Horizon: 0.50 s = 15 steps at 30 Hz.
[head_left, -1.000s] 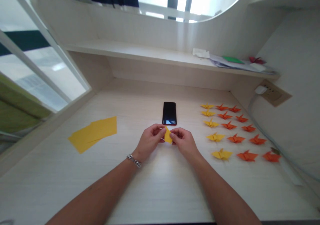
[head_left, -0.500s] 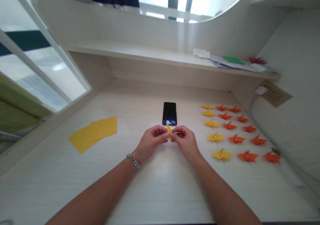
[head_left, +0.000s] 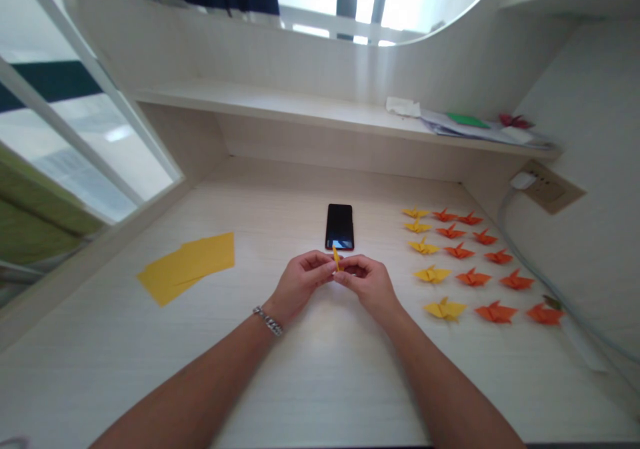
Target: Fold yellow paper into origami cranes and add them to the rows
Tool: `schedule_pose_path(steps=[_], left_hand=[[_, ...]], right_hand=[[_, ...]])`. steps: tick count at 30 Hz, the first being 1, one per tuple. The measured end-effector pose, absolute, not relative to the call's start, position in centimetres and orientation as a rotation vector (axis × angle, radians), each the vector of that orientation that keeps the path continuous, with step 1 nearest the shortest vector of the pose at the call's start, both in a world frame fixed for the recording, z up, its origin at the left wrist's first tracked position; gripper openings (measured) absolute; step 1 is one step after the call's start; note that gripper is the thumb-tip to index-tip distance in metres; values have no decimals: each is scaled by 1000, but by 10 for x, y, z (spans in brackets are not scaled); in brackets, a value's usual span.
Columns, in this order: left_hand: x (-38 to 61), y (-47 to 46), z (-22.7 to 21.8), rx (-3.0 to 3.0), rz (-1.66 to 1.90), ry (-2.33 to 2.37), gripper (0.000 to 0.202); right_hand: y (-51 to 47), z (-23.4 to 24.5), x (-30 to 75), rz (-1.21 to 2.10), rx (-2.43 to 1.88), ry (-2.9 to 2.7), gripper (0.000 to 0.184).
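Between my two hands is a small piece of folded yellow paper (head_left: pixel 336 256), seen nearly edge-on, its narrow tip pointing up and away from me. My left hand (head_left: pixel 303 277), with a chain bracelet (head_left: pixel 267 320) at the wrist, pinches it from the left. From the right, the thumb and fingers of my right hand (head_left: pixel 367 279) close on its lower part. Fingertips hide much of the fold. Just beyond the hands lies a black phone (head_left: pixel 339 225), flat on the desk.
Yellow paper sheets (head_left: pixel 193 262) overlap on the left of the desk (head_left: pixel 320 382). Folded paper cranes stand in rows at right, yellow ones (head_left: pixel 433 274) beside orange ones (head_left: pixel 473 277). A cable (head_left: pixel 540 266) runs from the wall socket (head_left: pixel 553 186). A shelf (head_left: pixel 300 110) spans the back.
The folded yellow paper has turned to a thinner, more edge-on view. My right thumb and fingers have shifted slightly left and lie closer over its lower end.
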<state>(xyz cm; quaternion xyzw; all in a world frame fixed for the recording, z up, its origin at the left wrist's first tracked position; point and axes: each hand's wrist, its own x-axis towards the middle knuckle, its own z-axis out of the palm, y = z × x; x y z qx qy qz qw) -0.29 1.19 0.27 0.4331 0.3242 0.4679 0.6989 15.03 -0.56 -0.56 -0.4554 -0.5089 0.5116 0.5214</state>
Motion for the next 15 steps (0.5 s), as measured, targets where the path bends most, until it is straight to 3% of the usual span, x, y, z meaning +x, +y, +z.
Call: schedule_pose_path(steps=[15], left_hand=[[-5, 12, 1, 1056, 1098, 732, 13]], right_hand=[[-4, -9, 152, 1167, -1070, -1257, 20]])
